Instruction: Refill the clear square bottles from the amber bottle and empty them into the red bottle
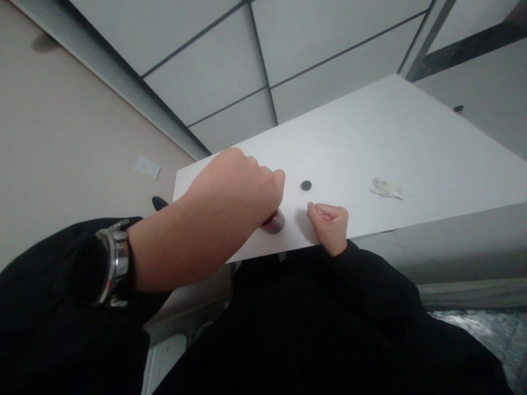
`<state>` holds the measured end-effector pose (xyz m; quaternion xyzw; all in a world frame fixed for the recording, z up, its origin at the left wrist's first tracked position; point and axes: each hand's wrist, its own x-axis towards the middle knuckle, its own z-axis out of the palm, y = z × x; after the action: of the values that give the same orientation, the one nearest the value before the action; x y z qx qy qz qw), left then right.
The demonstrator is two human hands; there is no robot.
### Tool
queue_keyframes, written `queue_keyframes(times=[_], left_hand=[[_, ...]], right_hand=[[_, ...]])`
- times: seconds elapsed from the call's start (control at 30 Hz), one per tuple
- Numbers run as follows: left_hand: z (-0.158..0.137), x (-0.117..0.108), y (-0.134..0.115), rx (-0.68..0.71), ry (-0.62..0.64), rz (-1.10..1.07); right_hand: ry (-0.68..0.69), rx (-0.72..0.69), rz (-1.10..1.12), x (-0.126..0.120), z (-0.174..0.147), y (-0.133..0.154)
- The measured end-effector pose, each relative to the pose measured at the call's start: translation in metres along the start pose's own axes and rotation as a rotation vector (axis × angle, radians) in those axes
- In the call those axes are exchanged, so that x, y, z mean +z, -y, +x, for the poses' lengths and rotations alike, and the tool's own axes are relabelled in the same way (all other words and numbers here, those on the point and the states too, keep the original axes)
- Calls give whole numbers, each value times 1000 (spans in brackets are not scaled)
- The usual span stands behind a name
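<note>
My left hand (249,184), below a sleeve with a silver-rimmed watch (113,266), is curled into a fist with its back towards me. Just beneath it shows part of a small cylinder (276,223), silvery with a dark red side, on the white table (349,137). The fist hides the rest of this cylinder, and whether the hand grips it does not show. My right hand (329,222) is a closed fist over the table's near edge, its curled fingers facing up, with nothing visible in them. A round black cap-like disc (306,185) lies between and beyond the hands.
A crumpled white tissue or cloth (387,188) lies on the table to the right. Behind the table rise pale panelled doors (214,71). A wall socket (148,167) is at the left, with a dark object (159,203) partly behind my left forearm.
</note>
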<state>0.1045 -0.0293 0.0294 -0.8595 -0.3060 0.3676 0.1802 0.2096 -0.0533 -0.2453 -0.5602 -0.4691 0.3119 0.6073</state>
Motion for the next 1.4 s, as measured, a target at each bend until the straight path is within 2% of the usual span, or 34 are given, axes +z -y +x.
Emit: queue_keyframes(times=[0.27, 0.4, 0.6, 0.93, 1.13, 1.4], left_hand=[[3, 0, 1, -15, 44, -17], [3, 1, 2, -41, -13, -77], [-4, 13, 9, -9, -87, -68], [-6, 27, 20, -60, -23, -81], [-8, 54, 33, -86, -71, -173], [-16, 89, 49, -45, -179, -362]], right_hand=[[-26, 7, -1, 0, 2, 1], [-24, 5, 2, -1, 2, 0], [-12, 12, 13, -1, 2, -3], [16, 27, -10, -1, 4, -5], [14, 24, -14, 1, 4, -3], [21, 31, -42, 1, 3, -5]])
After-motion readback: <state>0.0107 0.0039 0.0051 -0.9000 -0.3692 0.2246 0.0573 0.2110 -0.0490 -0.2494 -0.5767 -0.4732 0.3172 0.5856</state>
